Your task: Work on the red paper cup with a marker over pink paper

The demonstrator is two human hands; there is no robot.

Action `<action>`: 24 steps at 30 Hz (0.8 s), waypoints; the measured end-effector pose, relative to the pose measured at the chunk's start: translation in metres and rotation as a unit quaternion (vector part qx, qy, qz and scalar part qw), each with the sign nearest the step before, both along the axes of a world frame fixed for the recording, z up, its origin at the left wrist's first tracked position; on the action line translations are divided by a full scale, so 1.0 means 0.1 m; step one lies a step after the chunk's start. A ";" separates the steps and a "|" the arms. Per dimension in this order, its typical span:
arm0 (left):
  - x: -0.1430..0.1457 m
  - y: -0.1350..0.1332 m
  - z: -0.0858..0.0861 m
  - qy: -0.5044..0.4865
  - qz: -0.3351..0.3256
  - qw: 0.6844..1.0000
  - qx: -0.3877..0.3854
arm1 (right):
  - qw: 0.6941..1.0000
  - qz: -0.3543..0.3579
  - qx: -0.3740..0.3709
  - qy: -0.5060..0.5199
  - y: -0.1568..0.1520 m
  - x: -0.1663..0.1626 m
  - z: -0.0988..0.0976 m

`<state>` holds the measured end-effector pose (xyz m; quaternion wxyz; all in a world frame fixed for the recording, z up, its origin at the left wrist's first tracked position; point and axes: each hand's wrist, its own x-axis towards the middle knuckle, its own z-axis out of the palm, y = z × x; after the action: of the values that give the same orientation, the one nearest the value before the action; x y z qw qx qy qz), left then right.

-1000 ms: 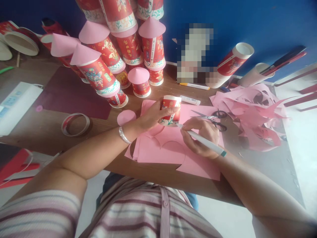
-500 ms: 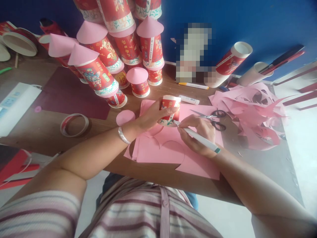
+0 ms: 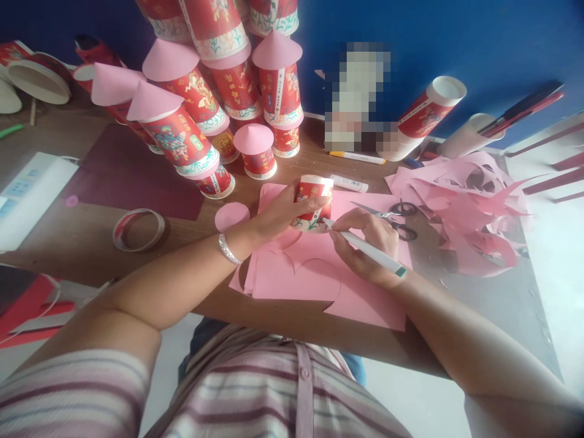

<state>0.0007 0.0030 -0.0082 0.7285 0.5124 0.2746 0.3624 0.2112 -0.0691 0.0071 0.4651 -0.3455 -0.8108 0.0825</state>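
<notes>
A red paper cup [image 3: 309, 191] with a white band and green leaf strokes is gripped from its left side by my left hand [image 3: 288, 213]. My right hand [image 3: 367, 243] is closed around a white marker [image 3: 371, 252] with a green end, its tip at the cup's white band near the lower right. Beneath both hands lie pink paper sheets [image 3: 283, 280], some with curved cut edges and drawn arcs. Scissors [image 3: 387, 215] with black handles rest on the pink paper just beyond my right hand.
Red cups with pink cone tops [image 3: 162, 100] stand stacked at the back left. Pink paper scraps [image 3: 479, 207] pile up at the right. A glue stick [image 3: 349, 184], a yellow marker [image 3: 358, 157], a tape roll [image 3: 138, 230], a pen cup [image 3: 472, 137] and a pink disc [image 3: 232, 217] lie around.
The marker tip has shifted slightly right along the cup's white band, with my right hand moving along. My left hand and the cup stay in place.
</notes>
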 end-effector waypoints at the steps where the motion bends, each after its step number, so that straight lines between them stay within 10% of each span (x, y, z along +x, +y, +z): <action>1: 0.00 0.00 0.01 -0.007 0.002 1.000 -0.007 | 1.000 -0.004 -0.002 -0.001 0.00 0.00 0.00; 24: -0.03 -0.08 0.00 0.065 0.071 0.995 -0.040 | 1.000 0.006 -0.004 -0.024 -0.05 0.03 0.12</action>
<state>-0.0028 -0.0047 -0.0078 0.7015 0.4844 0.3716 0.3676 0.2140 -0.0741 0.0193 0.4435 -0.3445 -0.8235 0.0805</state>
